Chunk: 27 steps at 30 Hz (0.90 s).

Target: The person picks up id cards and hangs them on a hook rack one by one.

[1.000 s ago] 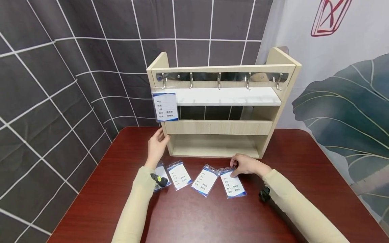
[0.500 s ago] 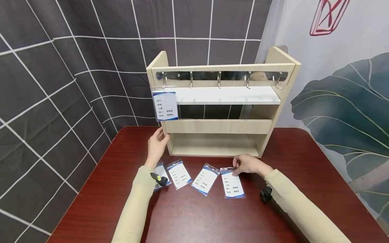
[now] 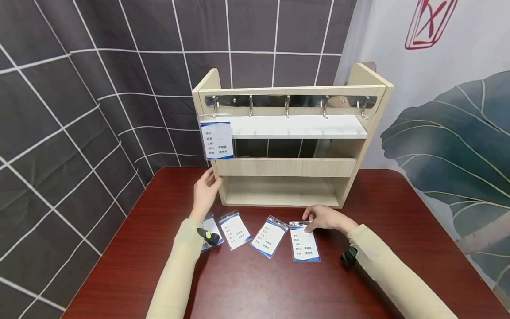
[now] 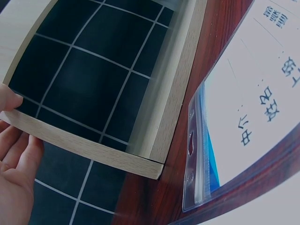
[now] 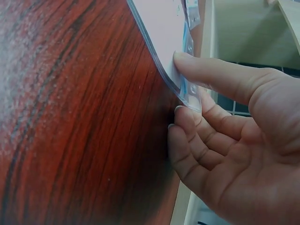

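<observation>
My right hand (image 3: 326, 218) pinches the top right corner of a clear-sleeved ID badge (image 3: 304, 246) on the table. In the right wrist view the thumb lies on the face of the badge (image 5: 161, 37), with curled fingers at its edge. My left hand (image 3: 205, 193) holds the left side panel of a light wooden shelf (image 3: 287, 168); the left wrist view has thumb and fingers on opposite sides of that panel (image 4: 93, 146). Another badge (image 3: 217, 141) hangs from the leftmost hook. Three more lie nearby: one badge (image 3: 269, 237), a second badge (image 3: 235, 230), and a third badge (image 3: 211, 228) partly behind the left wrist.
A metal strip with several hooks (image 3: 287, 106) runs across the shelf's upper front. Below it are a white board (image 3: 299, 127) and an open bottom compartment (image 3: 279, 191). Everything stands on a dark red table (image 3: 255, 288), with a grid-patterned curtain (image 3: 151, 71) behind.
The badge under my right hand has turned more upright and slid slightly left, away from overlapping its neighbour. My left hand has stayed on the shelf panel.
</observation>
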Motion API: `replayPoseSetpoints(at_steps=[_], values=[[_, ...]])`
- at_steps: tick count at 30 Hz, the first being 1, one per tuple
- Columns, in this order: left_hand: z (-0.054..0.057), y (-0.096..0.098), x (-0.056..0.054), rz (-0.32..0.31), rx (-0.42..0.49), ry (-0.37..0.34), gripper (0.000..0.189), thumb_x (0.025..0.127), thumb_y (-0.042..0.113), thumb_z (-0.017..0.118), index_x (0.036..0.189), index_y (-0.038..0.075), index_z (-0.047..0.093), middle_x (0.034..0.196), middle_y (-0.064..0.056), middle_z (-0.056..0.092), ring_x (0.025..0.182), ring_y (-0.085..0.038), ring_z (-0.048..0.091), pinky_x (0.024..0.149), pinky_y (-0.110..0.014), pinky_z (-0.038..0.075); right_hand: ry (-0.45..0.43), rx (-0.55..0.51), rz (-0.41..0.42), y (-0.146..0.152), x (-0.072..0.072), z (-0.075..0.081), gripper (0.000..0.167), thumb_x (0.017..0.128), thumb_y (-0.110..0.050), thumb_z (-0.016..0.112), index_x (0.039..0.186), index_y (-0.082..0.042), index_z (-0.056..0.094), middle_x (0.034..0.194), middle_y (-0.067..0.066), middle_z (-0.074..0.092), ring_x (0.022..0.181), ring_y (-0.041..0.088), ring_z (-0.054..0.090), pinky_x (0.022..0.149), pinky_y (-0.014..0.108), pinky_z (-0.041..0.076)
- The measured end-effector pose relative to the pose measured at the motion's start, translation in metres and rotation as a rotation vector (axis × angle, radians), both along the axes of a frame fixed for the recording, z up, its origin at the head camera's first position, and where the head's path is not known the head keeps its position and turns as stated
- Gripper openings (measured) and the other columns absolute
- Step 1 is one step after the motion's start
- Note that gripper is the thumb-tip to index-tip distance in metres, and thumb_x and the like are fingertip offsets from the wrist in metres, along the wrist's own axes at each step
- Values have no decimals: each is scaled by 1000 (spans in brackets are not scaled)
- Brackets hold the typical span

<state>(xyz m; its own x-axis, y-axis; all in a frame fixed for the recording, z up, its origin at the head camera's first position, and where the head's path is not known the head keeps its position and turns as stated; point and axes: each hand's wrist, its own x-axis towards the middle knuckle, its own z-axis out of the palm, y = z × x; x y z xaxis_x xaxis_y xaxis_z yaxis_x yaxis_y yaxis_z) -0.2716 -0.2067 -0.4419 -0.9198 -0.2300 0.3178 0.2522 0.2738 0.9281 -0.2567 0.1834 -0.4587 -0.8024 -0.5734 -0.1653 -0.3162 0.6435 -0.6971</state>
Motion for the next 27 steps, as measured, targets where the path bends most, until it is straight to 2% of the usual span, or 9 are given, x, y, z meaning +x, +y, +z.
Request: replayPoseSetpoints(at_steps=[14,20,27], values=[[0,0,1,0,1,-4,49,95,9,67,142,4,56,138,-21,59,127,-34,58,102,-42,52,12,-6,-4,0,3,3,18,76,-5,81,88,-2,67,74,-3,58,69,10,52,64,23,44],[1,0,2,0,-6,-11,49,95,8,66,142,4,55,139,-20,58,128,-34,58,102,-43,52,-8,-52,-37,0,1,7,17,77,-5,77,90,-1,67,72,-3,58,66,11,52,59,22,44],[1,0,1,-1,-4,3,48,94,7,67,141,3,56,139,-21,58,128,-35,57,102,-42,52,-56,-112,-72,0,-6,22,10,82,-4,71,91,1,68,72,-1,61,64,12,55,59,23,49]])
